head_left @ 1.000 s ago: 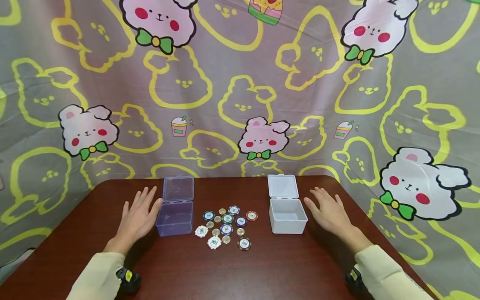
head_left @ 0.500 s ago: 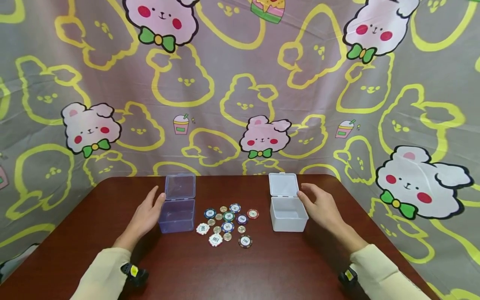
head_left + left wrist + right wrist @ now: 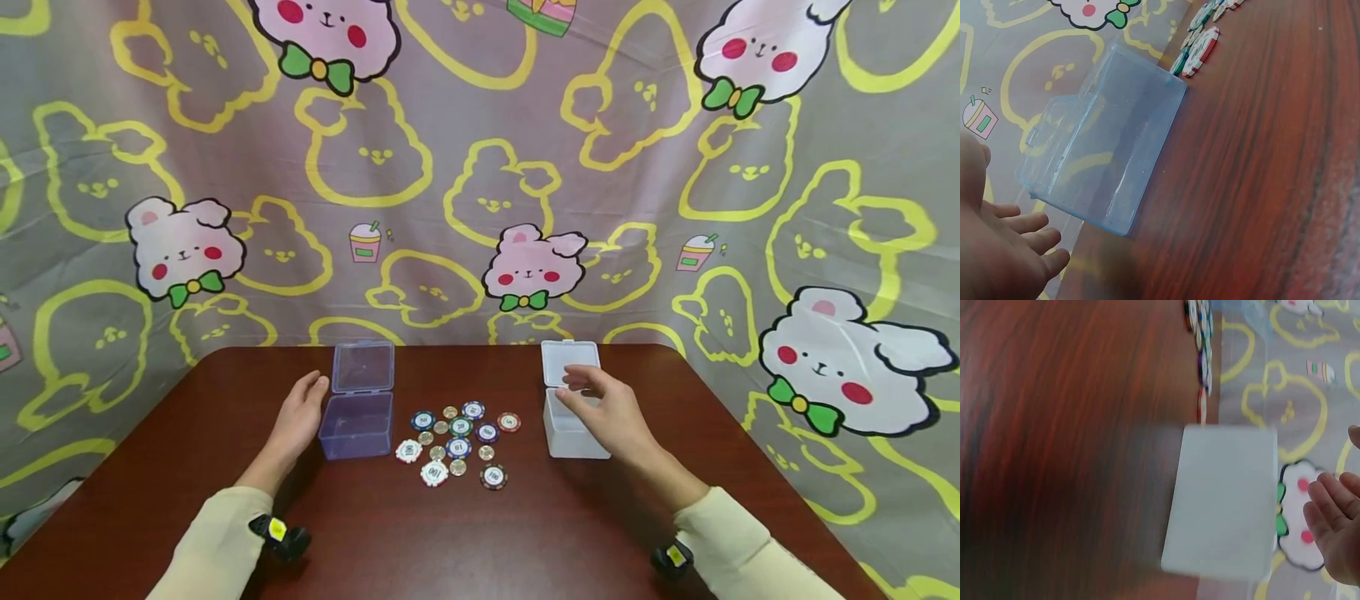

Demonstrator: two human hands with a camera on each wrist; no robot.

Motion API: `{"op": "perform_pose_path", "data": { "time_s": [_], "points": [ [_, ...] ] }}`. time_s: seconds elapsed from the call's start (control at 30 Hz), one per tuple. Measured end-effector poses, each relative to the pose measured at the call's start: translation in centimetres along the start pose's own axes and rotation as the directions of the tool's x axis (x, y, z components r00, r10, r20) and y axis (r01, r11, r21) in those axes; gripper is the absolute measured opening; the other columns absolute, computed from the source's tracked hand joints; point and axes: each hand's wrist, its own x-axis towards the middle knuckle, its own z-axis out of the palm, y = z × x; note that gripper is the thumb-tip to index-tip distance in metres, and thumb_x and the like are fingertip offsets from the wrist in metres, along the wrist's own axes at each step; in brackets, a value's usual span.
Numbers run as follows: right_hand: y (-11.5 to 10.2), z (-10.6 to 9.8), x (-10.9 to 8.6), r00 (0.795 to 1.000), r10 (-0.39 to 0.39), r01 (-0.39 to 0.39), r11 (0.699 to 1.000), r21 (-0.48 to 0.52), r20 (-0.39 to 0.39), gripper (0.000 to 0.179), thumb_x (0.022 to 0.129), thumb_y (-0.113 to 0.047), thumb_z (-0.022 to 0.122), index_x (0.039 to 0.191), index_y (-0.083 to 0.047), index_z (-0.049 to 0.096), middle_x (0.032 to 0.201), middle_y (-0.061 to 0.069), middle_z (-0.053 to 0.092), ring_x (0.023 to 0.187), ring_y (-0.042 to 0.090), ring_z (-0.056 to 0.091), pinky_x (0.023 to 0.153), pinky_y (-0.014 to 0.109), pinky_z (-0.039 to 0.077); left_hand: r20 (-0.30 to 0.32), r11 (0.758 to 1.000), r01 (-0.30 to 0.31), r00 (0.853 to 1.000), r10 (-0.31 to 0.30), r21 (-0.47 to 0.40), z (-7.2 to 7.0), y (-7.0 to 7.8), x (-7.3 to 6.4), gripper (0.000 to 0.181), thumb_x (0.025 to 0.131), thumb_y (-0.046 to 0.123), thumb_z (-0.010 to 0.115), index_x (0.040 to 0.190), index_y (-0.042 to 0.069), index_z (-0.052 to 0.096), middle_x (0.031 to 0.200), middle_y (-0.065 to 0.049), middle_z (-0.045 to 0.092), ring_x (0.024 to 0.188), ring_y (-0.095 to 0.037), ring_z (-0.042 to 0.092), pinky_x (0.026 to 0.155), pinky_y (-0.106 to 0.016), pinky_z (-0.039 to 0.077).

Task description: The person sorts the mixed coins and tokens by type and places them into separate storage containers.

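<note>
A translucent blue plastic box (image 3: 356,425) stands on the left with its hinged lid (image 3: 363,367) raised. My left hand (image 3: 298,412) is just left of it, fingers loosely bent, holding nothing; in the left wrist view a gap shows between the fingers and the box. On the right is a white box (image 3: 576,443), its lid (image 3: 567,357) also up. Over this box hovers my right hand (image 3: 618,417), fingers spread and slightly bent around nothing, hiding part of the opening. Between the boxes lie several poker chips (image 3: 458,447) mixed with gold-coloured coins (image 3: 457,467).
Everything rests on a dark reddish-brown table (image 3: 465,542). A grey curtain (image 3: 442,83) with cartoon bears hangs behind its far edge and along the right side. Each wrist wears a black strap device (image 3: 288,537).
My right hand has moved left, from beside the white box to above it. The left hand has turned onto its side, near the blue box. Chips and boxes have stayed put.
</note>
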Motion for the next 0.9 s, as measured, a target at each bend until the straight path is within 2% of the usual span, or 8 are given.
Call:
{"op": "perform_pose_path", "data": {
  "time_s": [0.17, 0.37, 0.47, 0.6, 0.77, 0.9],
  "points": [
    [-1.6, 1.7, -0.4, 0.998, -0.014, 0.012, 0.999, 0.033, 0.060, 0.040, 0.088, -0.015, 0.079, 0.124, -0.004, 0.067, 0.107, 0.010, 0.073, 0.095, 0.022, 0.069, 0.082, 0.043, 0.057, -0.003, 0.999, 0.023, 1.000, -0.023, -0.038, 0.2, 0.3, 0.0, 0.069, 0.109, 0.045, 0.029, 0.158, -0.002, 0.016, 0.161, -0.026, 0.021, 0.147, -0.042, 0.020, 0.118, -0.054, 0.019],
    [-2.4, 3.6, -0.6, 0.993, -0.036, 0.027, 0.996, 0.084, 0.110, 0.043, 0.086, -0.011, 0.080, 0.125, -0.002, 0.065, 0.107, 0.009, 0.072, 0.094, 0.023, 0.070, 0.083, 0.052, 0.055, -0.009, 0.996, 0.011, 1.000, -0.012, -0.086, 1.0, 0.2, -0.1, 0.059, 0.110, 0.033, 0.031, 0.156, -0.004, 0.022, 0.157, -0.028, 0.028, 0.145, -0.041, 0.025, 0.118, -0.051, 0.020],
    [-2.6, 4.5, -0.7, 0.991, -0.051, 0.039, 0.995, 0.095, 0.120, 0.042, 0.085, -0.011, 0.081, 0.123, -0.003, 0.066, 0.105, 0.008, 0.072, 0.090, 0.020, 0.070, 0.080, 0.047, 0.057, -0.016, 0.997, 0.004, 1.000, -0.006, -0.077, 1.3, 0.2, -0.1, 0.056, 0.110, 0.029, 0.031, 0.155, -0.005, 0.024, 0.154, -0.030, 0.031, 0.145, -0.041, 0.026, 0.118, -0.050, 0.020],
    [-2.8, 5.6, -1.0, 0.984, -0.078, 0.059, 0.991, 0.119, 0.160, 0.041, 0.086, -0.012, 0.081, 0.124, -0.004, 0.066, 0.105, 0.008, 0.072, 0.087, 0.016, 0.070, 0.078, 0.034, 0.057, -0.024, 0.997, 0.004, 1.000, -0.005, -0.073, 1.6, 0.1, 0.0, 0.052, 0.110, 0.023, 0.031, 0.154, -0.005, 0.026, 0.153, -0.030, 0.032, 0.145, -0.041, 0.026, 0.118, -0.051, 0.019],
    [-2.9, 6.7, -1.3, 0.964, -0.081, 0.048, 0.990, 0.133, 0.253, 0.039, 0.087, -0.012, 0.079, 0.122, -0.003, 0.065, 0.108, 0.012, 0.071, 0.083, 0.017, 0.069, 0.075, 0.030, 0.057, -0.007, 0.997, -0.004, 1.000, 0.003, -0.073, 1.6, 0.1, 0.2, 0.050, 0.109, 0.015, 0.029, 0.154, -0.006, 0.024, 0.157, -0.029, 0.026, 0.147, -0.041, 0.020, 0.119, -0.052, 0.017],
    [-2.9, 7.4, -1.5, 0.947, -0.042, 0.003, 0.993, 0.122, 0.318, 0.035, 0.088, -0.013, 0.079, 0.119, -0.002, 0.067, 0.110, 0.017, 0.070, 0.082, 0.019, 0.069, 0.073, 0.029, 0.056, 0.003, 0.995, -0.007, 1.000, 0.008, -0.098, 1.8, 0.0, 0.4, 0.051, 0.108, 0.011, 0.027, 0.155, -0.007, 0.020, 0.157, -0.031, 0.027, 0.146, -0.041, 0.022, 0.119, -0.051, 0.018]
  ]
}}
